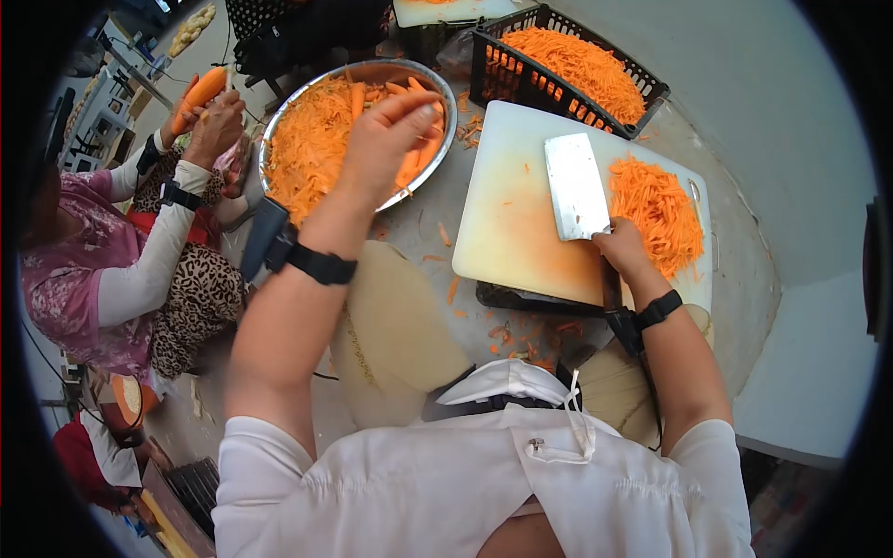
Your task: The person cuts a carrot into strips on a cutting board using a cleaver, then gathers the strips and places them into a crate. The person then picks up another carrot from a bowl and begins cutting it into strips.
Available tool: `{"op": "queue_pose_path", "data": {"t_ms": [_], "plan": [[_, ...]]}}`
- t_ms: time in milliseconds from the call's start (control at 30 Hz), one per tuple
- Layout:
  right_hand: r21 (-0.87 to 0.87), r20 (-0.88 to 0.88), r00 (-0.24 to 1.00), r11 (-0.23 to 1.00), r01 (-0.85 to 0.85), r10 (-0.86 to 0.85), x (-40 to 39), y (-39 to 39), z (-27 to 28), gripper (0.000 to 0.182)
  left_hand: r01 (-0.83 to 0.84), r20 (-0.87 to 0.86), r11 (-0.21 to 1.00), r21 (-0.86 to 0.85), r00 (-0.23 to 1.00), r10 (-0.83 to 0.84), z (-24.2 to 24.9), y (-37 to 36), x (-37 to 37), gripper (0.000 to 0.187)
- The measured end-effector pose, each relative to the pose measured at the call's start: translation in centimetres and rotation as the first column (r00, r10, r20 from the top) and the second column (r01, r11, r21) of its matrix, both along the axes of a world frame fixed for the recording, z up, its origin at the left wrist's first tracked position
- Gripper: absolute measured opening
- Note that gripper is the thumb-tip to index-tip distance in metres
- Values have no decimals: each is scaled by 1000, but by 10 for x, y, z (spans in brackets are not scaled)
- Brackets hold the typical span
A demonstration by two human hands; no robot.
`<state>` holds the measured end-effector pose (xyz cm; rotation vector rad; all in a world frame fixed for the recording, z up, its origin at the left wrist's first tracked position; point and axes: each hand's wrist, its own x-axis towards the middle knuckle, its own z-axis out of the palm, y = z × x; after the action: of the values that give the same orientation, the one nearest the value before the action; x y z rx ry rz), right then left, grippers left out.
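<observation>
My right hand (625, 249) grips the handle of a cleaver (575, 184). Its broad blade lies over a thick white cutting board (502, 200), which is stained orange in places. Right beside the blade, a heap of shredded carrot (656, 212) covers the board's right side. Above a large metal bowl (441, 79) hangs my left hand (395, 130), its fingers loosely stretched out with nothing visible in them. Orange peelings (307, 139) fill the bowl's left part, and several whole carrots (409, 166) lie at its right, partly hidden by the hand.
A black plastic crate (558, 100) of shredded carrot stands behind the board. At the left, a seated person holds a carrot (206, 86) in their hands (209, 126). Carrot scraps (521, 339) litter the floor under the board. A pale wall (819, 344) rises at the right.
</observation>
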<state>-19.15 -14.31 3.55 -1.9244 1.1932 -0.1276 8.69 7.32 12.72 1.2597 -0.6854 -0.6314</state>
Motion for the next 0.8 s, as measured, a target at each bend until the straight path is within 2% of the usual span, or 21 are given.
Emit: {"op": "queue_pose_path", "data": {"t_ms": [33,67,133,167,233,267,333,367,433,567,667,733,767,800], "plan": [[-314,-172,983,943,-111,59,0,-2,7,29,-53,53,998,45,997,51,-2,3,21,25],[-312,-181,982,943,-117,62,2,0,13,29,-56,44,997,47,998,54,-8,5,39,25],[-580,-111,983,794,-182,144,5,9,19,35,-163,-16,957,240,985,172,-26,5,65,26],[-621,-80,968,748,-235,238,9,13,12,33,-164,-21,956,244,984,175,-38,3,72,26],[-619,-90,916,698,-359,391,25,37,14,35,-233,85,856,462,972,219,-67,-2,87,27],[-617,-90,914,698,-363,396,33,47,9,35,-237,85,853,464,971,224,-86,-6,95,27],[-662,-97,798,560,-498,595,42,64,-3,39,-284,220,816,503,955,197,-126,-12,111,27],[-656,-96,794,562,-504,600,44,68,-9,39,-286,217,811,510,955,200,-141,-14,118,27],[-659,-180,745,484,-576,643,47,71,-21,43,-330,259,755,566,941,217,-162,-22,126,26],[-659,-207,737,465,-591,643,45,69,-27,48,-350,280,687,637,935,217,-212,-37,148,32],[-624,-204,735,492,-607,647,47,67,-24,49,-317,301,628,710,944,137,-247,-52,162,35],[-602,-209,737,510,-615,643,48,67,-22,49,-399,437,602,691,895,92,-259,-64,160,35],[-589,-211,738,519,-620,641,48,67,-22,49,-389,424,601,698,901,91,-265,-70,161,35],[-579,-221,732,518,-630,644,49,66,-22,49,-417,490,538,733,872,7,-266,-75,161,38]]}}
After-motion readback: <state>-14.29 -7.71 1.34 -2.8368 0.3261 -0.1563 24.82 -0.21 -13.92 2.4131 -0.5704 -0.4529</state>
